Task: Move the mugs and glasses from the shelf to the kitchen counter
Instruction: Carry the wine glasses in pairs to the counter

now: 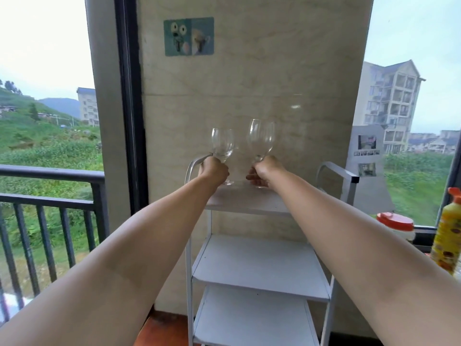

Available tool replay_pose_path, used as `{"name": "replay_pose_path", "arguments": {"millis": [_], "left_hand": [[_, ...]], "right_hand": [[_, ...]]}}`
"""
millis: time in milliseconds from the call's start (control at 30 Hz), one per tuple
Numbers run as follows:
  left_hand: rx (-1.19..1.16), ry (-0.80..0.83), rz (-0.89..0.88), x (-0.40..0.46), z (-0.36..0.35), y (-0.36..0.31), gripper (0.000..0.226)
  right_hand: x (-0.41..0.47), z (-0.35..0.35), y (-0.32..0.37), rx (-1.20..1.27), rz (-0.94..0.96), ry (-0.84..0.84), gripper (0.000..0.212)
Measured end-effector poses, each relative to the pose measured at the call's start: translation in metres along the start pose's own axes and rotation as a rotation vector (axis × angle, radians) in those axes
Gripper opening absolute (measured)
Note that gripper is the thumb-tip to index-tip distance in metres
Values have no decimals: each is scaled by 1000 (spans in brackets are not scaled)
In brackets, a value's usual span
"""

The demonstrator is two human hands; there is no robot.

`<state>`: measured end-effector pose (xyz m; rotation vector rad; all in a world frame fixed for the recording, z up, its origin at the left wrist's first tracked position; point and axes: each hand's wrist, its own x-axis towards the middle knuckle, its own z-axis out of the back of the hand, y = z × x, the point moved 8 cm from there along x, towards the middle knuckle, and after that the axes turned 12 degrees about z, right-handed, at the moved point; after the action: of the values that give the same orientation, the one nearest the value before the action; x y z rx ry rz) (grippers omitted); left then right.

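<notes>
On the top shelf: we have both arms stretched forward to the white shelf unit (259,268), and each hand is wrapped around the stem of a wine glass.
Left grip: our left hand (214,169) is closed around the stem of the left glass (222,144); its foot shows just below the fist, at or barely above the top shelf board, and we cannot tell whether it touches.
Right grip: our right hand (264,171) is closed on the stem of the right glass (262,138), whose foot peeks out under the fingers in the same uncertain way.
Key relation: both glasses stand upright, long axis vertical, bowls directly above the fists and side by side, near each other but apart. Each glass is already in the nearer hand, so we judge the coming move to be a straight lift and a pull back toward us.
Obstacles: the curved handle rails (334,171) rise at both ends of the top shelf; the left rail runs just beside our left fist. The tiled wall (249,83) stands close behind the bowls.
Surroundings: the lower shelves look bare. At the right edge stand a yellow bottle (447,233) and a white jar with a red lid (396,227).
Tabletop: out of view; we judge it lies to the right.
</notes>
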<state>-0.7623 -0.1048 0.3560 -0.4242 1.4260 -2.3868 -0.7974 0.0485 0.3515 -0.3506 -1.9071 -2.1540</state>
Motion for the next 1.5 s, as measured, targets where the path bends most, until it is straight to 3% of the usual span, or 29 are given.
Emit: {"name": "replay_pose_path", "arguments": {"millis": [133, 267, 533, 767, 933, 1200, 1500], "left_hand": [[-38, -8, -44, -29, 13, -13, 32], [-87, -47, -77, -56, 24, -16, 22], [-130, -148, -224, -120, 40, -21, 25], [-134, -138, -231, -188, 64, -1, 33], [-128, -65, -138, -253, 79, 57, 24], [-15, -6, 51, -332, 78, 163, 28], [15, 239, 142, -429, 12, 221, 26]], "right_hand": [[-16, 10, 16, -22, 34, 5, 15], [-36, 21, 27, -36, 64, 16, 33], [-93, 34, 63, -85, 147, 25, 30], [-176, 39, 91, -88, 220, -18, 34], [-262, 38, 67, -100, 110, -48, 35], [-379, 41, -2, -81, -100, -28, 34], [-501, 100, -84, -91, -319, -105, 29]]}}
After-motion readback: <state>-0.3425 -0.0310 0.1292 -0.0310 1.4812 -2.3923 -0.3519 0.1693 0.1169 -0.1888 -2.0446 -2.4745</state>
